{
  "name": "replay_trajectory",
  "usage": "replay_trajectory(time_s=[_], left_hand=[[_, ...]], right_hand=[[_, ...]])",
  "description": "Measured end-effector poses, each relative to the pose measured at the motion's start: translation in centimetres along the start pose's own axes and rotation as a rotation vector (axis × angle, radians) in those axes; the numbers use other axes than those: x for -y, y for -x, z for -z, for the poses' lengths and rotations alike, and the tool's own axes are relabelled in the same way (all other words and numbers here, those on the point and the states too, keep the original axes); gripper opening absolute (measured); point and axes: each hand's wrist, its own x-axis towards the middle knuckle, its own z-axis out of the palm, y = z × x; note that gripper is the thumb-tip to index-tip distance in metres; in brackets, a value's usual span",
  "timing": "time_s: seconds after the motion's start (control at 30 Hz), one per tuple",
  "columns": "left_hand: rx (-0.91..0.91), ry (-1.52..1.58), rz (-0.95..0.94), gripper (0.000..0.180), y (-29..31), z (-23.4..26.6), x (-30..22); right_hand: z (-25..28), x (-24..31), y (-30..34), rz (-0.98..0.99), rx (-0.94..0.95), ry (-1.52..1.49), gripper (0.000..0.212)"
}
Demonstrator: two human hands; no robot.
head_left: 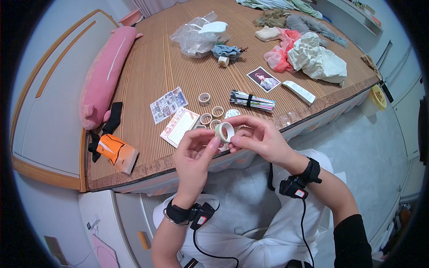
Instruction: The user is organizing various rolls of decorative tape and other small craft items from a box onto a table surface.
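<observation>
A roll of decorative tape (229, 128) with a white inner core is held up at the near edge of the mat-covered bed. My left hand (194, 149) pinches its left side, and the fingers of my right hand (263, 137) grip its right side. Just beyond my hands lie several more tape rolls, among them one standing roll (204, 98) and a flat patterned one (232, 113). To the left are a pink-bordered note pad (179, 127) and a sticker sheet (168, 104). A bundle of pens (252, 101) bound with a black strap lies beyond my right hand.
Right of the pens are a photo card (263, 79) and a white tube (299, 92). Farther back lie a clear plastic bag (194, 40) and white cloth (317, 60). An orange pouch (117, 152) and a long pink plush pillow (109, 76) sit at left.
</observation>
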Motion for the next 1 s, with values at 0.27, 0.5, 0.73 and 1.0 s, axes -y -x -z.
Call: replay_trajectory(time_s=[0.27, 0.5, 0.73, 1.0], left_hand=[[0.097, 0.446, 0.337, 0.030, -0.6, 0.3, -0.4], [0.136, 0.487, 0.425, 0.031, -0.4, 0.9, 0.5], [0.126, 0.339, 0.390, 0.028, -0.3, 0.6, 0.6], [0.097, 0.047, 0.052, 0.027, 0.0, -0.1, 0.2]], right_hand=[[0.0, -0.7, -0.2, 0.078, -0.003, 0.041, 0.047], [-0.5, -0.6, -0.2, 0.137, -0.041, 0.077, 0.043], [-0.4, -0.7, -0.2, 0.161, -0.091, 0.092, 0.044], [-0.3, -0.1, -0.2, 0.133, -0.097, 0.105, 0.039]])
